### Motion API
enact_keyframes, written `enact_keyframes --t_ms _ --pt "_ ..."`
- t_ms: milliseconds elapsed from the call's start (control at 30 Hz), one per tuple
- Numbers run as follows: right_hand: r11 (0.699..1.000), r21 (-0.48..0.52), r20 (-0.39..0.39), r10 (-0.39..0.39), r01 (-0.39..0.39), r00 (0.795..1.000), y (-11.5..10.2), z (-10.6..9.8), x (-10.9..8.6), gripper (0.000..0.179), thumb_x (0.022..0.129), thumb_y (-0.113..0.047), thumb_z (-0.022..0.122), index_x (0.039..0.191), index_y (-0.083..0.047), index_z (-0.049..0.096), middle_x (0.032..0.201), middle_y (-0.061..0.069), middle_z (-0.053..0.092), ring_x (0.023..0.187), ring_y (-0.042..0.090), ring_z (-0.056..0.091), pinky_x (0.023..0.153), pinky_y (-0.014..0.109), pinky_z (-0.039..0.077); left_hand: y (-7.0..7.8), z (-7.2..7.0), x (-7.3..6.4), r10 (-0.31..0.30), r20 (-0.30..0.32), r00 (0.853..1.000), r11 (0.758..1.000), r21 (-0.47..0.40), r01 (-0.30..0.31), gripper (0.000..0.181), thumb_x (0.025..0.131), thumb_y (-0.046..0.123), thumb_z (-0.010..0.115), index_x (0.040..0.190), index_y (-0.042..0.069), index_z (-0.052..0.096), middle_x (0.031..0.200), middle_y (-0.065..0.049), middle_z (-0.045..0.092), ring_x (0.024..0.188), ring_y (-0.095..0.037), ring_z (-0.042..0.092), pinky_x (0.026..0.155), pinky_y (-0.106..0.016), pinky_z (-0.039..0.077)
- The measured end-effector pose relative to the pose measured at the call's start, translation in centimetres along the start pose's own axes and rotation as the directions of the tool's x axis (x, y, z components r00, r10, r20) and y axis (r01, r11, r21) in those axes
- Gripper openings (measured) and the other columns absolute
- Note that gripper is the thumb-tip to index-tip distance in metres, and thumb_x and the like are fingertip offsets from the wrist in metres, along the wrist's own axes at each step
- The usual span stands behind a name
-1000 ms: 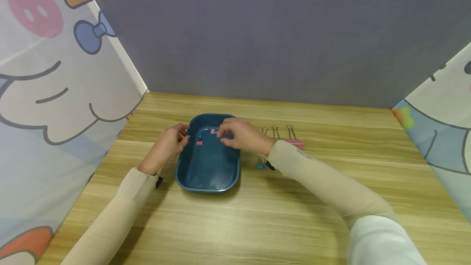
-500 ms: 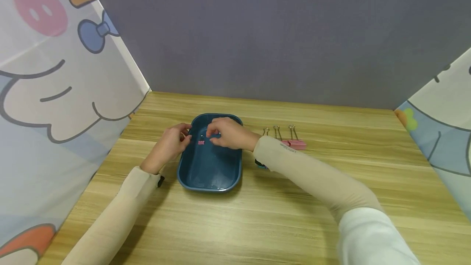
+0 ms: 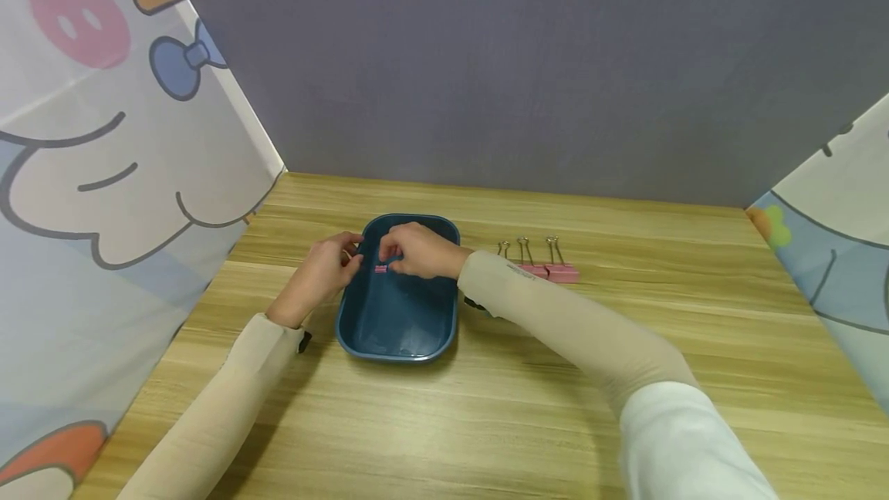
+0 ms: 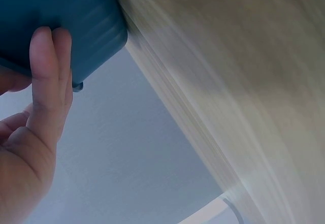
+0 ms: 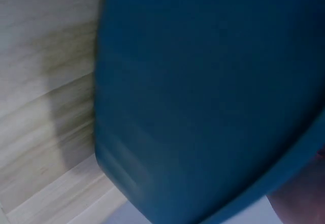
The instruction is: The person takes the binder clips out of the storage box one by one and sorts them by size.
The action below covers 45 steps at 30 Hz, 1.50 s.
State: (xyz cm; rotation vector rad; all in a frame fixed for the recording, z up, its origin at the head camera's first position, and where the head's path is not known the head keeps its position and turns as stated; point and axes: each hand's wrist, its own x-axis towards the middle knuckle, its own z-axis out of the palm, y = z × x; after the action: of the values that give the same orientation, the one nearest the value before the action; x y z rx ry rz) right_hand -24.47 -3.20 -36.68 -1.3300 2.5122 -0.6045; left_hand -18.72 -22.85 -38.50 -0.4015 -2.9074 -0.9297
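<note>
In the head view, a dark blue tray [image 3: 340, 334] stands on the wooden table. My left hand [image 3: 321, 268] holds its left rim; in the left wrist view that hand's straight fingers [image 4: 45, 66] lie along the tray's outer wall, the thumb over the rim. Inside the tray lies a small pink binder clip [image 3: 380, 269]. Over it, my right hand [image 3: 420, 251] reaches down with bent fingertips close to the clip. Whether they pinch anything is hidden. The right wrist view shows mostly the tray's wall [image 5: 193, 92].
Right of the tray, larger pink binder clips [image 3: 562, 274] stand in a row with silver handles pointing away, partly behind the right sleeve [image 3: 514, 288]. A grey panel [image 3: 514, 76] rises behind the table [image 3: 486, 423], and printed cloth [image 3: 76, 176] hangs at the left.
My right hand has moved left within the tray to the small pink clip. A second small pink clip seen earlier is now hidden behind that hand. The left hand stays at the rim.
</note>
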Motion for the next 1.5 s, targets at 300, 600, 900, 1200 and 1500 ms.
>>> enact_keyframes --t_ms 300,600,900,1200,1500 --pt "1.0 -0.011 0.097 0.022 -0.021 0.995 0.4 0.7 1.4 0.019 0.088 -0.003 0.064 0.105 -0.009 0.069 0.103 0.0 0.063 0.093 0.013 0.055 0.08 0.025 0.046 -0.1 0.1 0.0 -0.002 0.0 1.0 1.0 0.017 0.002 0.032 0.091 0.003 0.058 0.121 -0.008 0.054 0.093 -0.018 0.062 0.072 -0.024 0.063 0.058 -0.032 0.053" --pt "0.997 -0.073 0.159 0.018 -0.006 0.987 0.7 1.3 2.2 0.022 0.087 -0.007 0.067 0.108 -0.01 0.069 0.106 0.002 0.062 0.098 0.013 0.055 0.085 0.027 0.045 -0.2 0.1 0.0 0.005 -0.001 1.0 1.0 0.005 -0.005 0.033 0.091 0.002 0.057 0.122 -0.009 0.054 0.094 -0.019 0.062 0.073 -0.025 0.064 0.058 -0.033 0.053" --pt "0.988 -0.153 0.206 0.029 0.003 0.978 0.7 1.8 2.5 0.029 0.086 -0.013 0.069 0.115 -0.011 0.068 0.112 0.002 0.06 0.105 0.015 0.055 0.091 0.026 0.043 -0.2 0.1 0.1 0.007 -0.006 1.0 1.0 -0.002 -0.007 0.033 0.091 0.001 0.058 0.122 -0.009 0.054 0.093 -0.019 0.062 0.073 -0.025 0.064 0.058 -0.033 0.053" --pt "0.989 -0.144 0.208 0.022 0.008 0.978 0.8 1.9 2.4 0.025 0.086 -0.012 0.07 0.111 -0.011 0.07 0.109 -0.001 0.061 0.103 0.013 0.056 0.09 0.024 0.043 -0.1 0.1 0.0 0.016 -0.011 1.0 1.0 0.005 -0.016 0.033 0.091 0.002 0.058 0.121 -0.009 0.054 0.093 -0.018 0.062 0.073 -0.024 0.064 0.058 -0.033 0.053" --pt "0.994 -0.104 0.151 -0.003 0.018 0.989 0.9 2.2 2.1 0.008 0.083 -0.011 0.072 0.091 -0.013 0.074 0.088 -0.006 0.066 0.08 0.006 0.058 0.073 0.019 0.046 -0.2 0.1 0.0 0.022 -0.016 1.0 1.0 -0.001 -0.022 0.032 0.091 0.0 0.057 0.121 -0.01 0.054 0.093 -0.02 0.062 0.073 -0.025 0.064 0.059 -0.034 0.053"
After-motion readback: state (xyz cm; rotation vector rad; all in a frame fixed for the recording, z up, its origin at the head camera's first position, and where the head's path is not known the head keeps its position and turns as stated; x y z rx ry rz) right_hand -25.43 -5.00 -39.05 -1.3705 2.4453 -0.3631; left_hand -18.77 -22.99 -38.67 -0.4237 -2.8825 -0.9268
